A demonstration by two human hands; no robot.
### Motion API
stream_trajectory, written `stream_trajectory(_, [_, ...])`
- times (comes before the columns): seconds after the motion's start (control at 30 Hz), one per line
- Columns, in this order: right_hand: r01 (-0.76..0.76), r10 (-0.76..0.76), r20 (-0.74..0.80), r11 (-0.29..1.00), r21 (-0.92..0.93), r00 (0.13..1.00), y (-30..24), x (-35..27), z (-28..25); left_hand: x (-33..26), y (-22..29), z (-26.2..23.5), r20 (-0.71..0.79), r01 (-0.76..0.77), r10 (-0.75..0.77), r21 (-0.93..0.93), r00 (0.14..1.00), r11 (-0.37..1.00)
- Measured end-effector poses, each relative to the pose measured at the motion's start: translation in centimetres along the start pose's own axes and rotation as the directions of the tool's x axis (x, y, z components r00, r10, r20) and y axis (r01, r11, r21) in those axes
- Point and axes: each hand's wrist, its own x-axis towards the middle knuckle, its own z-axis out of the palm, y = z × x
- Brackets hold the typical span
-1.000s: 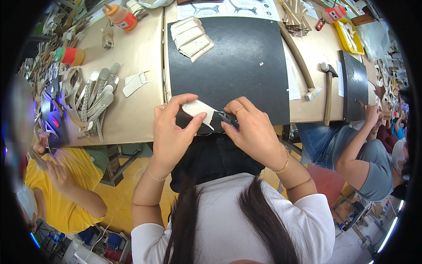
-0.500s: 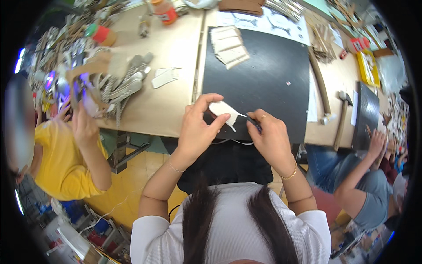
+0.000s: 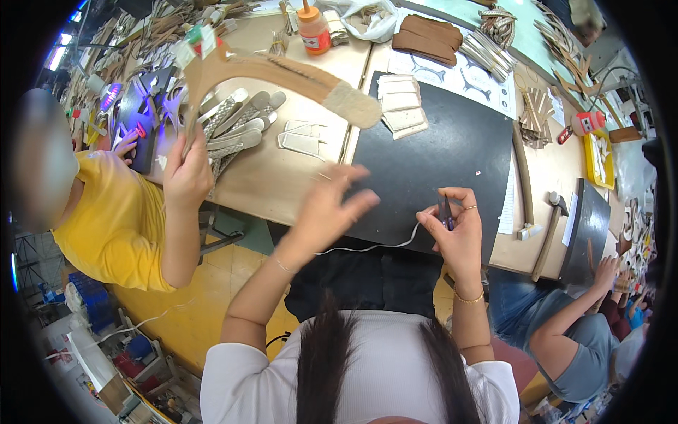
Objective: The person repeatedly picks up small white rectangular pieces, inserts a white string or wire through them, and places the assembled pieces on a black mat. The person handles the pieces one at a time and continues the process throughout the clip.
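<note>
Left hand (image 3: pixel 328 212) hovers, fingers spread and released, over the desk (image 3: pixel 275 177) at nine o'clock of the black mat (image 3: pixel 438 162). Right hand (image 3: pixel 455 233) pinches snips (image 3: pixel 446 212) and white cord (image 3: pixel 367 247) at three; best kept taut.

Black mat (image 3: pixel 452 152), white cord (image 3: pixel 367 248)

A small dark cutting tool (image 3: pixel 446 212) was held upright in the right hand (image 3: pixel 455 237), pinched between thumb and fingers above the near edge of the black mat. A thin white cord (image 3: pixel 367 248) was trailed from that hand, curving leftward beneath the open left hand (image 3: pixel 328 212).
</note>
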Motion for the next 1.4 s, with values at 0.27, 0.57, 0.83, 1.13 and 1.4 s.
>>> stream_trajectory(0.27, [0.08,-0.069,-0.082,0.987,0.143,0.994,0.1,0.8,-1.4,-1.1,4.7,4.7,0.435,0.285,-0.097,-0.393,0.895,0.874])
stream_trajectory(0.57, [0.068,0.038,-0.288,0.934,0.351,0.957,3.0,2.0,-3.6,-1.5,3.5,4.3,0.53,0.454,-0.161,-0.485,0.832,0.747])
stream_trajectory(0.83, [-0.208,0.154,0.16,0.885,0.417,0.975,4.1,-1.5,-1.0,-1.3,4.3,4.6,0.345,0.316,-0.168,-0.434,0.923,0.843])
stream_trajectory(1.13, [-0.014,-0.027,0.077,0.877,0.48,0.997,4.1,-0.8,0.8,-1.7,4.8,5.2,0.323,0.151,-0.053,-0.287,0.945,0.946])
stream_trajectory(1.4, [-0.103,0.072,0.074,0.776,0.622,0.995,5.5,-2.7,-1.7,-2.9,4.8,5.5,0.427,0.123,0.018,-0.301,0.904,0.946])
